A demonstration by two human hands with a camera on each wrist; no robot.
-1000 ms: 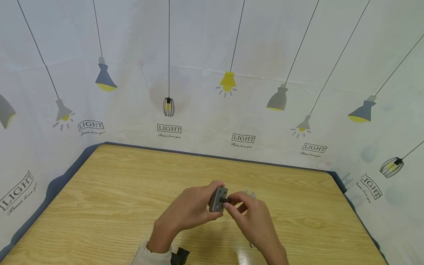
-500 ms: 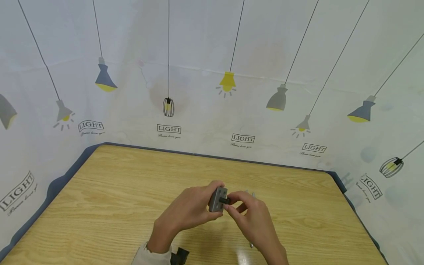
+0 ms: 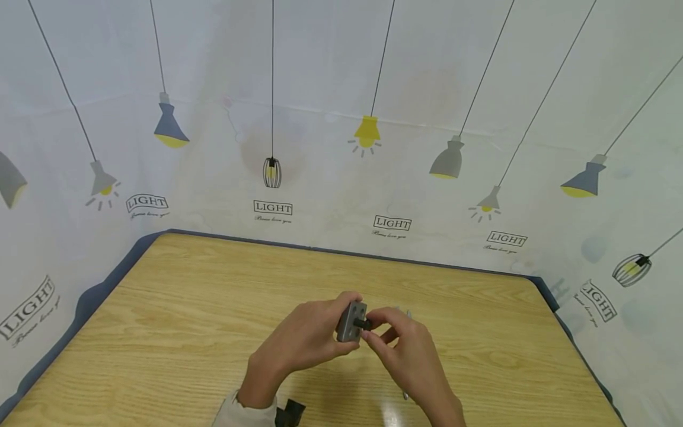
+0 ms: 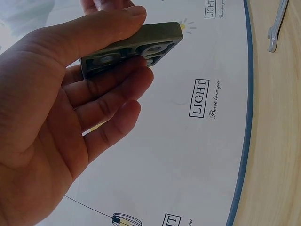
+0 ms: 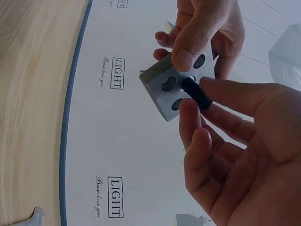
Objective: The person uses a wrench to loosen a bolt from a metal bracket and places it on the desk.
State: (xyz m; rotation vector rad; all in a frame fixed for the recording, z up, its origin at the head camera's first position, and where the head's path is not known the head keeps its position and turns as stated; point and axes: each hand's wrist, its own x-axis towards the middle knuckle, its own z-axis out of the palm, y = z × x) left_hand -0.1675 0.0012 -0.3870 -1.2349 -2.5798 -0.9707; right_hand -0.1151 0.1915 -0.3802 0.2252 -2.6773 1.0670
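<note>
My left hand [image 3: 301,335] grips a small grey metal block [image 3: 345,325] by its edges, above the table. In the right wrist view several round holes show in the face of the block [image 5: 160,94]. A black bolt [image 5: 196,94] with a ridged shank stands out from the middle of that face, its inner end hidden in the block. The thumb and fingertips of my right hand [image 3: 408,350] pinch the bolt's outer end. Recesses show in the block's other side [image 4: 155,35] in the left wrist view, where fingers of my left hand [image 4: 56,108] lie beneath it.
A silver wrench [image 4: 276,28] lies on the wooden table [image 3: 213,296], mostly behind my right hand in the head view. A white curtain [image 3: 320,71] printed with lamps surrounds the far and side edges. A black device [image 3: 290,412] sits at my left sleeve.
Both hands and the block stay in place. The bolt's exposed end and the right fingertips shift only very slightly.
</note>
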